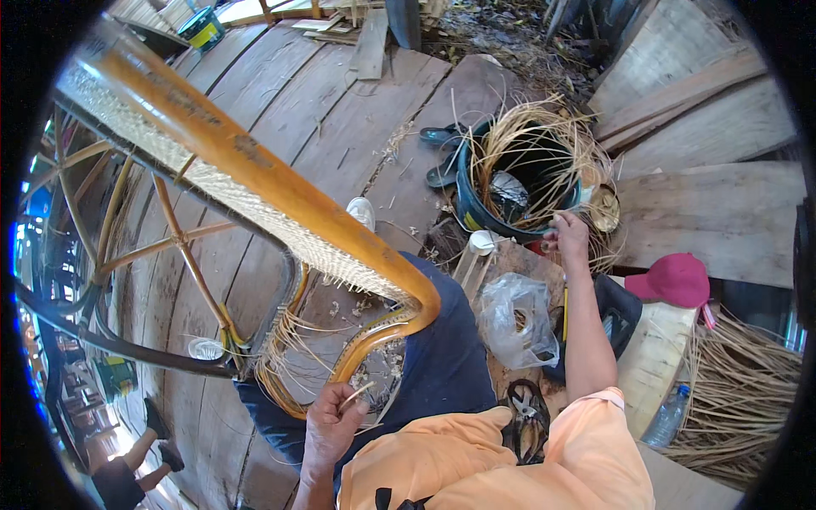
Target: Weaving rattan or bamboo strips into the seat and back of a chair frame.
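I see my left hand [330, 422] pinching a thin cane strip [359, 393] near the chair frame [255, 161]; my right hand [569, 238] reaches far right to the bucket [476, 212] (fingers seemingly closed on strands).

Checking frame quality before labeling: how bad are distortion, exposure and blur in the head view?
Head view: strong fisheye, the orange chair rail and floor planks bow toward the black rim; bright daylight, washed-out patch at lower left; blue fringing on the left edge; right hand at the bucket and left hand holding a cane strand look reasonably sharp.
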`<state>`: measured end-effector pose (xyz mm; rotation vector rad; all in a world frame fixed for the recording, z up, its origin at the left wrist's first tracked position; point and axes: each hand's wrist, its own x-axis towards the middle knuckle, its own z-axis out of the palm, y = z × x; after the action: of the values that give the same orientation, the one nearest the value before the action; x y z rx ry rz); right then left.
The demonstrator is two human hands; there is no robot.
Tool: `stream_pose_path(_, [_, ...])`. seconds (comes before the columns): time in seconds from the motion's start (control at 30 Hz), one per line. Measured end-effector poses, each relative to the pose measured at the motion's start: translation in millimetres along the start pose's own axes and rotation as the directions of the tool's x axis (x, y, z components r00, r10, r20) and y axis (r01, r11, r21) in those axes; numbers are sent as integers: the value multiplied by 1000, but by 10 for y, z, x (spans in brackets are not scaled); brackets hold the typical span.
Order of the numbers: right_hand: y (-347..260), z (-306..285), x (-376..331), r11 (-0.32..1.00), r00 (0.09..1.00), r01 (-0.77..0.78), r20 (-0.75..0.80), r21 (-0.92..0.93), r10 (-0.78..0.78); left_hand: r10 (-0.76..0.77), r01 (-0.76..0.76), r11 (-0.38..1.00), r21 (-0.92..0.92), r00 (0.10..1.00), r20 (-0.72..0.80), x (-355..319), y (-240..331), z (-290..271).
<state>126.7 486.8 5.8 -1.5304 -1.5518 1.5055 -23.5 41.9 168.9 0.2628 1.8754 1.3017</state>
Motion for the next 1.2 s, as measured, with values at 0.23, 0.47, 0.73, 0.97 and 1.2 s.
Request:
stream_pose_path(0.23, [-94,-529,80,966,976,-23,-205,256,78,-80,92,978,190,994,-74,15,-207,-53])
stream_pose_path(0.47, [276,-1575,750,968,943,-201,-296,-148,151,-93,115,976,186,988,-122,-2,-353,-133])
stream_pose_path(0.73, [1299,-1880,1250,565,549,-825,-235,0,802,-178,227,912,342,969,-171,-117,-634,-232])
stream_pose_path(0.97, [781,-1791,1262,865,921,-332,-69,375,383,-217,265,888,376,962,-166,-31,-442,-83])
stream_pose_path(1.2, [-880,-1419,-356,767,890,394,-417,506,-182,-53,60,958,279,998,-32,37,-32,252])
